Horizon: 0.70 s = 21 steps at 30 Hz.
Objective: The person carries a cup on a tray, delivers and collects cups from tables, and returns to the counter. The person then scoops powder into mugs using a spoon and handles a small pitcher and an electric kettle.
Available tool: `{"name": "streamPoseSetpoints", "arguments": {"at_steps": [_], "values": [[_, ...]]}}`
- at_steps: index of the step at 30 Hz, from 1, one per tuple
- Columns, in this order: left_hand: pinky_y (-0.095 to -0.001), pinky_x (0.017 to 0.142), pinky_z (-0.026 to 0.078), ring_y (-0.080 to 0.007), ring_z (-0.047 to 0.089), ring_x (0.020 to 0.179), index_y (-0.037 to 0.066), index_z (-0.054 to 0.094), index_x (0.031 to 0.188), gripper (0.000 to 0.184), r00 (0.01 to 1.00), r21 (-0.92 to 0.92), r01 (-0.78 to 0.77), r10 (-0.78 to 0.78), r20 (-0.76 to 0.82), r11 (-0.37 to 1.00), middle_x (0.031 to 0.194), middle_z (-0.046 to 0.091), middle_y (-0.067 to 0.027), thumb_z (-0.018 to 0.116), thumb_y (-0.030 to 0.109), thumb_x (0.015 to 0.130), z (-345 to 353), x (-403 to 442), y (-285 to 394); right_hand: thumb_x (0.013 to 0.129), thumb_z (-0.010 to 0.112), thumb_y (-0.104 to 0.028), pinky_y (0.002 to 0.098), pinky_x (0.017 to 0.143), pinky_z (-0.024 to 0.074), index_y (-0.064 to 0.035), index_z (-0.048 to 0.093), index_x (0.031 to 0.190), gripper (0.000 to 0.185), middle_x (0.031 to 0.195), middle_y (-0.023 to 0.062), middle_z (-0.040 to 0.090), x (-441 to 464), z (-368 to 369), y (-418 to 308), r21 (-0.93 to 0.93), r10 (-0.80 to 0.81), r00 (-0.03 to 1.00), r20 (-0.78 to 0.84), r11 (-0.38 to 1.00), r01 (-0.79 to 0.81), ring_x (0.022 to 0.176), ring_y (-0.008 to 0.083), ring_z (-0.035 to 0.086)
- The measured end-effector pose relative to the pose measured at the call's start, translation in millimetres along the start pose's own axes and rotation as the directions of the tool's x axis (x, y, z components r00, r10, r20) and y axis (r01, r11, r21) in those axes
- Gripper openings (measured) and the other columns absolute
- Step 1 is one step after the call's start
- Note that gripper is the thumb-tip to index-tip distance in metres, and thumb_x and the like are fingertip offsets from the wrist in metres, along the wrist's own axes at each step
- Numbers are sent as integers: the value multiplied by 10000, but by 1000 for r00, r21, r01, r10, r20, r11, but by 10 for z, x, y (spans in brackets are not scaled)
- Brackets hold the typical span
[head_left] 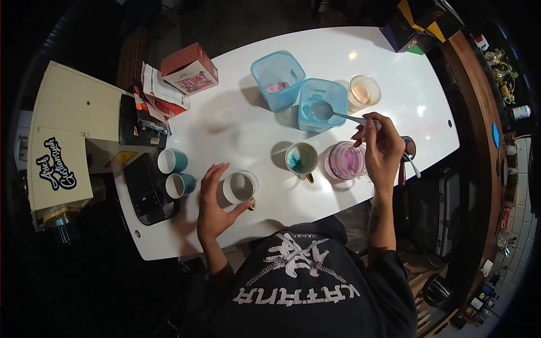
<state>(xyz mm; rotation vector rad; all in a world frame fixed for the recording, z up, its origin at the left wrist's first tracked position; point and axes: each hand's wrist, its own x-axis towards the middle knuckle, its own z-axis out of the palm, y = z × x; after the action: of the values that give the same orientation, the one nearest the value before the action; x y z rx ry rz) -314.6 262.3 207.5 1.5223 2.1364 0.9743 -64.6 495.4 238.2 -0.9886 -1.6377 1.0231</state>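
My right hand (382, 143) pinches the handle of a metal spoon (352, 118), whose bowl is over a translucent blue plastic container (324, 125). My left hand (214, 211) has its fingers spread around the left side of a white mug (232, 194); its thumb is by the mug's handle, and I cannot tell if it touches. Between the hands stands a mug (309, 153) with teal powder inside. Below my right hand is a clear container (338, 169) with pink contents. A second blue container (276, 98) holds something pink.
A clear cup (366, 100) with beige contents stands behind the blue container. Two teal cups (180, 185) stand at left beside a black scale-like tray (147, 191) and a cream machine (65, 135). A red box (194, 73) sits at back left. Dark spoons (407, 152) lie at right.
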Motion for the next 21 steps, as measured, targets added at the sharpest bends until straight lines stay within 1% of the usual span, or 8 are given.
{"name": "streamPoseSetpoints", "arguments": {"at_steps": [1,2,4,5,6,8,14,21], "values": [[-428,1045,408,-347,481,1272,54,483,1345,821,997,8,38,-38,70,999,1354,494,-190,873,166,632,18,-9,-23,958,558,-35,252,555,537,77,615,1044,153,723,104,663,6,11,15,6,15,1000,6,1000,-15,624,122,648],[-428,1045,408,-347,481,1272,54,483,1345,821,996,10,43,-44,75,999,1354,494,-190,873,166,632,80,-5,-47,958,558,-35,252,555,537,77,615,1044,153,723,104,663,8,18,29,6,23,1000,8,1000,-23,624,122,648],[-422,1026,423,-340,514,1225,48,477,1346,816,992,-169,112,-99,83,979,1310,521,-187,867,146,637,291,-4,-95,958,562,-35,241,546,518,68,614,1026,134,711,98,659,6,27,50,-3,30,999,19,1000,-30,616,113,643],[-413,1000,443,-325,552,1170,42,481,1331,774,994,-189,106,-104,18,976,1257,555,-175,845,110,652,398,-20,-146,958,562,-35,241,546,518,68,614,1026,134,711,98,659,4,28,51,-4,37,999,21,999,-36,616,113,643],[-413,1000,443,-325,552,1170,42,481,1331,774,994,-189,109,-107,23,976,1257,555,-175,845,110,652,459,-11,-163,956,567,-35,235,544,506,63,612,1016,124,706,93,658,2,30,43,-4,49,998,28,999,-48,614,110,640],[-398,981,457,-304,580,1134,33,496,1299,717,992,-258,94,-112,-55,962,1221,582,-159,818,73,661,546,35,-170,955,571,-35,228,541,495,59,610,1006,114,701,89,657,-10,26,32,-5,64,997,35,998,-64,611,106,638],[-376,964,467,-259,606,1087,26,498,1273,681,985,-352,61,-113,-129,934,1198,600,-151,799,46,664,707,304,-138,947,591,-37,223,556,487,52,607,985,99,690,79,658,-16,48,50,19,83,992,98,996,-85,610,100,640],[-350,918,484,-208,615,1018,36,474,1279,688,982,-401,-27,-52,-184,915,1140,609,-123,789,12,668,867,729,-67,890,667,-23,218,563,483,39,632,954,96,674,68,658,-24,130,83,-53,91,995,50,995,-88,598,99,652]]}}
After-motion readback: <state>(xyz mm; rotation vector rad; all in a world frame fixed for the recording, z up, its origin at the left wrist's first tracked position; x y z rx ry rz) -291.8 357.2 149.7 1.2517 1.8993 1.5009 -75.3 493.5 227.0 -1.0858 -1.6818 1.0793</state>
